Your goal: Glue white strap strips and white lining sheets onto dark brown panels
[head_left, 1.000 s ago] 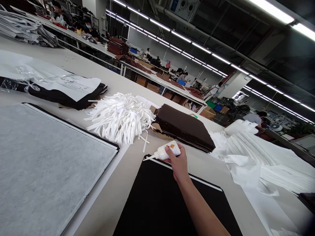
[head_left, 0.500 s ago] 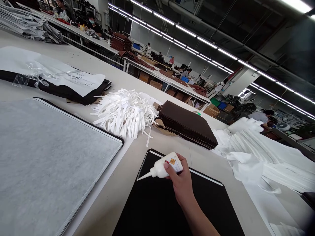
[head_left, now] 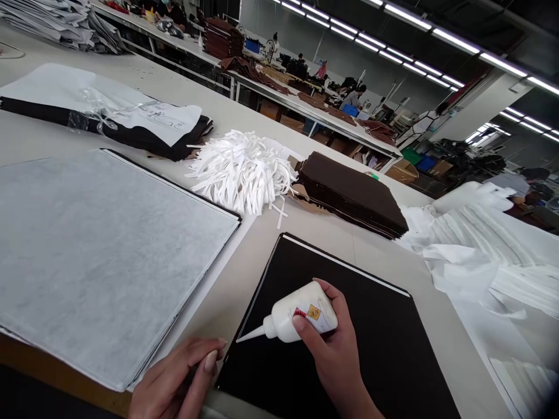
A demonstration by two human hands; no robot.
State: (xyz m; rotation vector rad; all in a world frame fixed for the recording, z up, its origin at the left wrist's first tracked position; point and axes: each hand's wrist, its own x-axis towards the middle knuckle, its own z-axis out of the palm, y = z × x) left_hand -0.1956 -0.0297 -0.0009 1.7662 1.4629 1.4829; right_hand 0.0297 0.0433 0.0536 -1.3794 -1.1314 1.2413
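Note:
My right hand (head_left: 334,349) is wrapped round a white glue bottle (head_left: 297,317) with a small orange label. Its long nozzle points left and down at the left edge of a black panel (head_left: 371,326) lying on the table in front of me. A thin white line runs along the panel's far and left edges. My left hand (head_left: 179,381) rests at the panel's near left corner, fingers curled and pressing down on the edge.
A stack of grey sheets (head_left: 96,250) lies to the left. Behind are a heap of white strips (head_left: 242,169), a stack of brown panels (head_left: 353,195) and white fabric (head_left: 484,244) at the right. Other people work at far tables.
My right hand has drawn the bottle down the panel's left edge toward me. My left hand has come into view at the near corner. The camera has tilted downward.

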